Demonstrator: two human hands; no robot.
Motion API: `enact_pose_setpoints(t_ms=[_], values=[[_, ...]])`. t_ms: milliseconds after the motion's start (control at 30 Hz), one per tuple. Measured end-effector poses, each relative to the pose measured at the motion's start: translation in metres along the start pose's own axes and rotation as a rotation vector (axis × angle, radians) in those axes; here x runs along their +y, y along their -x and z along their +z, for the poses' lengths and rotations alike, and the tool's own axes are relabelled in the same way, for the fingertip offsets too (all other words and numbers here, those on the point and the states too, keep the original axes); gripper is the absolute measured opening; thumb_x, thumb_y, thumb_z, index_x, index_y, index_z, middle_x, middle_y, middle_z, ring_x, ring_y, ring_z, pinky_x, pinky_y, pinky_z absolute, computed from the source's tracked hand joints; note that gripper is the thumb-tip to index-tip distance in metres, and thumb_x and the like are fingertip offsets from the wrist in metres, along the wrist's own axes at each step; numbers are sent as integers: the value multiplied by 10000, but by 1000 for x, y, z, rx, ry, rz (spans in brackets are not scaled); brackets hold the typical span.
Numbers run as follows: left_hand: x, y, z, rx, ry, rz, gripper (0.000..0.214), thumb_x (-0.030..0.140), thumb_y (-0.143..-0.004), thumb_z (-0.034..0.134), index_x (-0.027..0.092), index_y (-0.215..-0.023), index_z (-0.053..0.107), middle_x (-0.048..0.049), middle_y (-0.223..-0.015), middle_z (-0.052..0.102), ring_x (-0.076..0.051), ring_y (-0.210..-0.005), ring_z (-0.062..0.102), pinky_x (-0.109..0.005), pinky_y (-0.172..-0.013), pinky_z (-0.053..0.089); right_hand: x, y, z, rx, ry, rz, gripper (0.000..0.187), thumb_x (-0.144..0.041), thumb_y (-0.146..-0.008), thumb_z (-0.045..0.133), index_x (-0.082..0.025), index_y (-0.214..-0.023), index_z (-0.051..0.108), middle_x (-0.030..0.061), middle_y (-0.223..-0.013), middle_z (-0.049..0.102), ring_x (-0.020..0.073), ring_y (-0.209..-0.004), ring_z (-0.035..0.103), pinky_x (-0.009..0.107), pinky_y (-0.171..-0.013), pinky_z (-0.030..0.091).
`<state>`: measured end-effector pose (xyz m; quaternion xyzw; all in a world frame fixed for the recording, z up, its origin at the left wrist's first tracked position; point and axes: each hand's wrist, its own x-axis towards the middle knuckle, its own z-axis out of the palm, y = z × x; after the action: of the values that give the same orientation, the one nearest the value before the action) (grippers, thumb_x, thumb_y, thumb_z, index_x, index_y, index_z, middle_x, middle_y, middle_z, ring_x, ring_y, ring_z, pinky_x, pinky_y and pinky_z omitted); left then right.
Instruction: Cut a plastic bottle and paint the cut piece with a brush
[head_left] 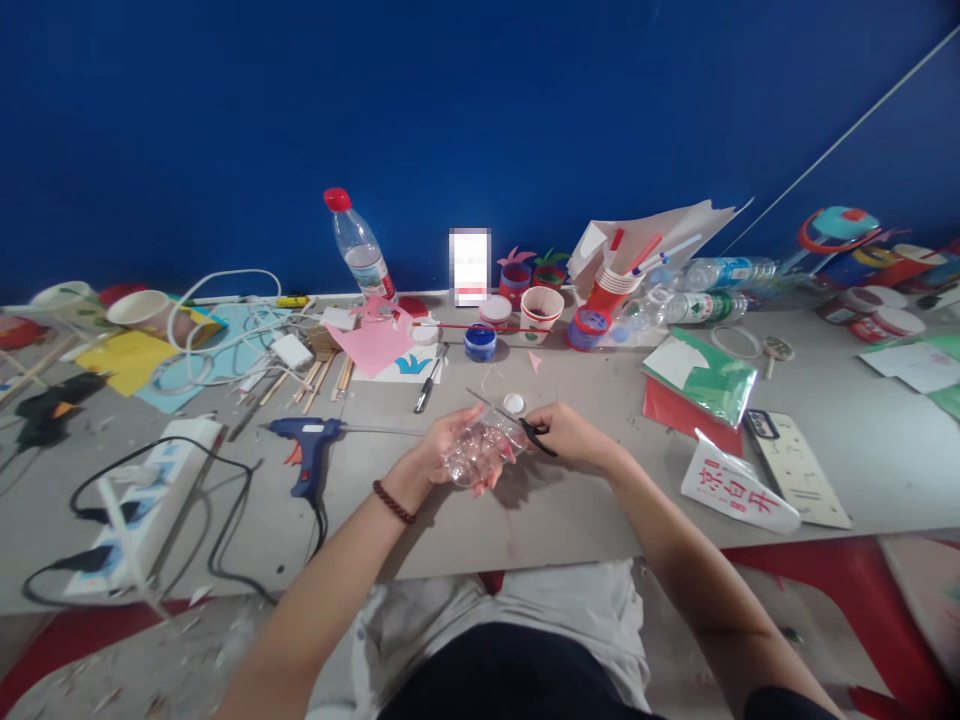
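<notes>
My left hand (442, 455) is closed around a clear plastic bottle (480, 450), held on its side just above the grey table (570, 500). My right hand (570, 432) grips black-handled scissors (517, 418). Their blades point left and lie against the bottle's upper side. A bead bracelet sits on my left wrist. A small white cap (514, 402) lies on the table just behind the scissors.
A blue glue gun (307, 445) lies left of my hands, with a power strip (150, 480) and cables further left. Paper cups, paint pots, coloured paper, sticks and water bottles crowd the back. A phone (795, 465) and red-lettered packet (739, 490) lie right.
</notes>
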<state>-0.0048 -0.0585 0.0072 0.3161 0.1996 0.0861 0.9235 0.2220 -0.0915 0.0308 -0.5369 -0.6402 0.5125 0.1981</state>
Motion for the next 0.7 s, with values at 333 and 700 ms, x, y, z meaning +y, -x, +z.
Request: enact_pose_setpoints(t_ms=[333,700], values=[[7,5,11,405,8,290,524,609,-799,637,113,-952,711,-116,-749,725,-230,-643,684,-350,-620,554,2,-4,1,167,-179,57,517,-613,-657,747,-195,-595,449,-73,-529,324,65,-516,267,236,-479,176],[4,-4,17,755,-130,514,537,553,-608,863,158,-889,632,-28,-791,708,-173,-670,681,-296,-624,548,-7,-6,2,309,-388,-42,457,-585,-633,761,-188,-732,558,-56,-563,461,84,-506,378,241,-487,284]])
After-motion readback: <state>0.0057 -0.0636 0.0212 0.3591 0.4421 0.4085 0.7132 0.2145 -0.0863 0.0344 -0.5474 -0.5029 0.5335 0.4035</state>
